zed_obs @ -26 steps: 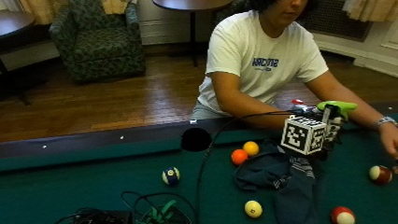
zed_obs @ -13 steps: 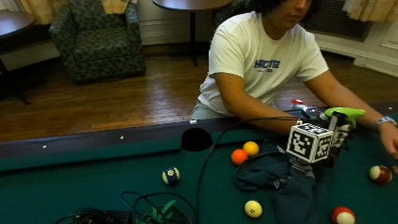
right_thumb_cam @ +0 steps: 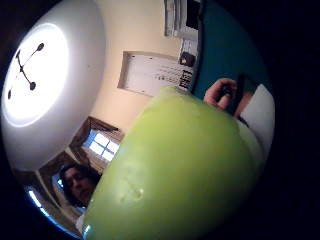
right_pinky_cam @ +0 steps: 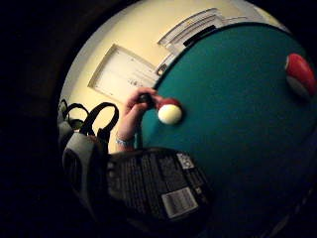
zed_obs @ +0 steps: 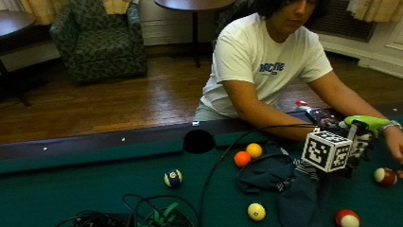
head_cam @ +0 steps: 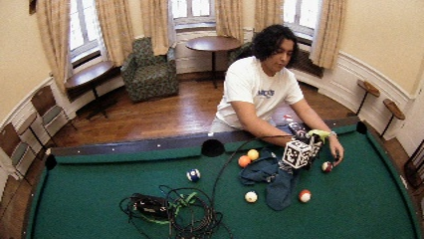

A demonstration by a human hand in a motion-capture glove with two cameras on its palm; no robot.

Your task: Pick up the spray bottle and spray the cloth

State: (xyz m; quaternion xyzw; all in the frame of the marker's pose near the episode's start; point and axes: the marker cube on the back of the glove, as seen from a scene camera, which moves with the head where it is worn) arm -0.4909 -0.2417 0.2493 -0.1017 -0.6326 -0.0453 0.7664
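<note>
Bottle, right of frame above the cloth, sits clasped in my right hand; light, slick plastic, best held at the neck.

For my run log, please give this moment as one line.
right hand: holds green-topped spray bottle | dark blue cloth: on green felt table | spray: cannot tell

A home-like games room: green pool table, patterned armchair, curtained windows, wood floor.
</note>
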